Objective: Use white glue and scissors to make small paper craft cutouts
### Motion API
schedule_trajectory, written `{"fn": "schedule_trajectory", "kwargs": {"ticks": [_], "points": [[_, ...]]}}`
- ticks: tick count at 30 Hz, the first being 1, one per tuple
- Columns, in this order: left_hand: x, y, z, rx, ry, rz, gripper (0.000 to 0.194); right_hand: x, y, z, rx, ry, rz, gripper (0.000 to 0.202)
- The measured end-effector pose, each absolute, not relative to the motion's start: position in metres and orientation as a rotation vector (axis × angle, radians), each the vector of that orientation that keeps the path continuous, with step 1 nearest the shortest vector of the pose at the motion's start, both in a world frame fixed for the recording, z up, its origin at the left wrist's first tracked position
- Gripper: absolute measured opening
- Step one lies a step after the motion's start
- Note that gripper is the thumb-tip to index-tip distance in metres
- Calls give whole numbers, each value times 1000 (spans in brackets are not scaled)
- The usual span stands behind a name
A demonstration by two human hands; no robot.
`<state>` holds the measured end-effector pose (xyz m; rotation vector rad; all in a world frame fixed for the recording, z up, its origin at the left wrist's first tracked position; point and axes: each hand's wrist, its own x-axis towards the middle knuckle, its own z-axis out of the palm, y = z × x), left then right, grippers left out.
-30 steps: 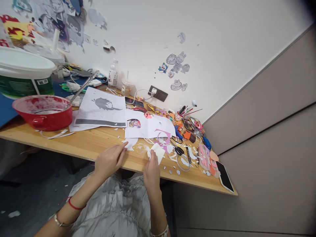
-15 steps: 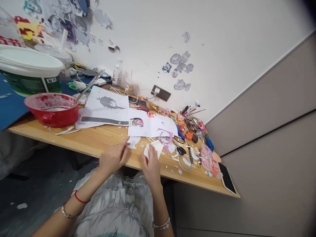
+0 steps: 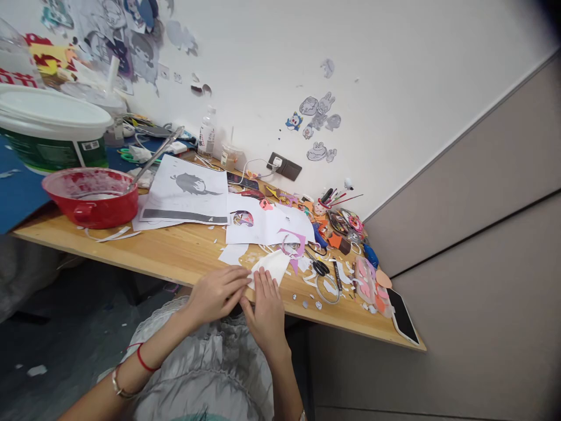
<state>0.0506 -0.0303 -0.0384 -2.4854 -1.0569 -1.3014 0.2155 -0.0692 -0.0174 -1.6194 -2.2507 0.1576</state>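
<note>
A piece of white paper (image 3: 276, 264) that looks folded lies near the front edge of the wooden table. My right hand (image 3: 266, 310) rests on its lower part, fingers stretched out flat and the thumb apart. From the left, my left hand (image 3: 219, 294) reaches to the paper's left corner with extended fingers, the fingertips close to my right hand. What lies under the fingertips is hidden. Just behind, a purple paper cutout (image 3: 294, 245) touches the far side of the paper. A small white scrap (image 3: 234, 254) lies beyond my left hand.
Black-handled scissors (image 3: 321, 267), a tape ring (image 3: 328, 289) and a black marker (image 3: 337, 275) lie to the right among paper bits. A red bowl (image 3: 90, 202) with a spoon stands left, beside printed sheets (image 3: 186, 193). A phone-like white device (image 3: 403, 316) lies at the right end.
My left hand has moved right, from the bare table to the paper's left corner. My right hand has flattened onto the paper, which it was holding at a raised edge.
</note>
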Motion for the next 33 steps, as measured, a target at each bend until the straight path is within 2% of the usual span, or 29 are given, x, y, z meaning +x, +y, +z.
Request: {"fn": "schedule_trajectory", "kwargs": {"ticks": [7,18,33], "points": [[64,-32,-48,-2457,-1037,-1356,20,240,-49,0,-1617,-2085,582,55],[65,-33,-49,-2376,-1032,-1400,21,219,-26,-3,-1764,-2152,319,52],[64,-33,-50,-2387,-1041,-1310,22,220,-10,-5,-1574,-2195,337,48]]}}
